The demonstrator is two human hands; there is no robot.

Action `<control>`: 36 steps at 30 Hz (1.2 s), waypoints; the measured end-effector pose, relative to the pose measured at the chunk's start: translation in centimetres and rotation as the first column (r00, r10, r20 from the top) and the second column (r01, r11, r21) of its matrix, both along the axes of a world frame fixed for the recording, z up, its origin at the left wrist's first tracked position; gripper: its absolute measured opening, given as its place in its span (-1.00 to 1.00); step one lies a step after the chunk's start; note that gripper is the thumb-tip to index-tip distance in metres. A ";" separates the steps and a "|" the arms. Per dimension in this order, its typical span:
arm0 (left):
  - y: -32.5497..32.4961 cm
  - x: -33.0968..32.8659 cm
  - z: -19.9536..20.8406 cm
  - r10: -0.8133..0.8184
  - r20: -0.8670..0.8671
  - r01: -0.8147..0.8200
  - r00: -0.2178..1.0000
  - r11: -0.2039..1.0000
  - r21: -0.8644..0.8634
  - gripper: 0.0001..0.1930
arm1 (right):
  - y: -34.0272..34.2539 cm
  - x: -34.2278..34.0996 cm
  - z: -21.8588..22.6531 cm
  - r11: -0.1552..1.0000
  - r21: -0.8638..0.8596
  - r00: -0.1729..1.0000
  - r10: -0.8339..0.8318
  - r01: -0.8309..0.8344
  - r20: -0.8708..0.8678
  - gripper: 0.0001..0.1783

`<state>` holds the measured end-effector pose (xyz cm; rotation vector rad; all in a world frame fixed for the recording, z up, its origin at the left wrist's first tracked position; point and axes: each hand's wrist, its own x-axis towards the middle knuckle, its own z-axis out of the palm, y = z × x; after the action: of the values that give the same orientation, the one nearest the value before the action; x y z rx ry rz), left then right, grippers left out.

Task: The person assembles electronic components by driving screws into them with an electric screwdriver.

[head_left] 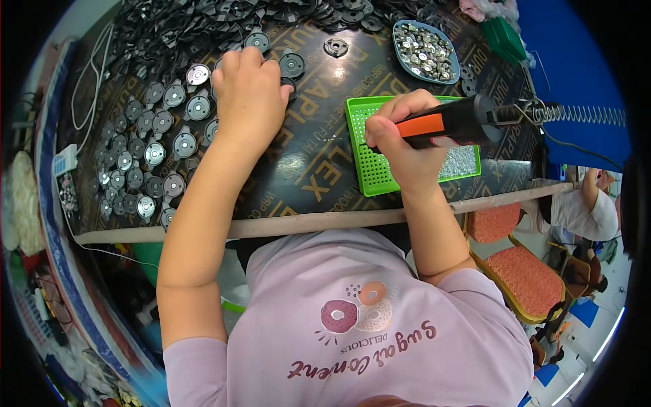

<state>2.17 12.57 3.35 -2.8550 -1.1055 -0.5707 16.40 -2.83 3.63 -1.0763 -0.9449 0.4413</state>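
Observation:
My right hand [405,139] is wrapped round a black and orange electric screwdriver [451,123], held nearly level above a green plastic tray [375,182]. The screwdriver's tip points left, over the tray's perforated part. Small silvery pieces, seemingly screws, lie in the tray's right part. On the left, my left hand [247,95] reaches among round black parts with metal discs [184,144]. Its fingers curl downward, and one round part [290,87] shows at the thumb. What the fingertips grip is hidden under the hand.
A blue bowl [396,54] of small metal parts stands behind the tray. Black parts [183,37] are heaped along the back, with one lone part [336,47] in front. A coiled spring [583,115] runs right from the screwdriver. Chairs [522,281] and other people are at right.

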 end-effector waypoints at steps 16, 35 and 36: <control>-8.6 -1.8 -0.9 0.380 0.354 0.390 0.855 -0.021 -0.920 -0.74 | -0.3 0.4 -0.8 1.000 0.024 1.000 0.020 -0.020 0.024 -0.65; -10.5 -2.1 -3.0 0.555 0.331 0.550 0.763 -0.289 -0.784 -0.70 | -0.7 -2.6 2.4 0.909 0.253 0.906 0.381 -0.331 -0.184 -0.68; -10.4 -2.1 -2.9 0.556 0.330 0.550 0.762 -0.289 -0.783 -0.70 | -0.6 -2.7 2.2 0.913 0.234 0.909 0.377 -0.334 -0.175 -0.68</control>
<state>0.07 2.13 0.49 -3.8711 -3.2279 -1.1834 13.75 -3.43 5.83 -0.6552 -0.9695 0.7356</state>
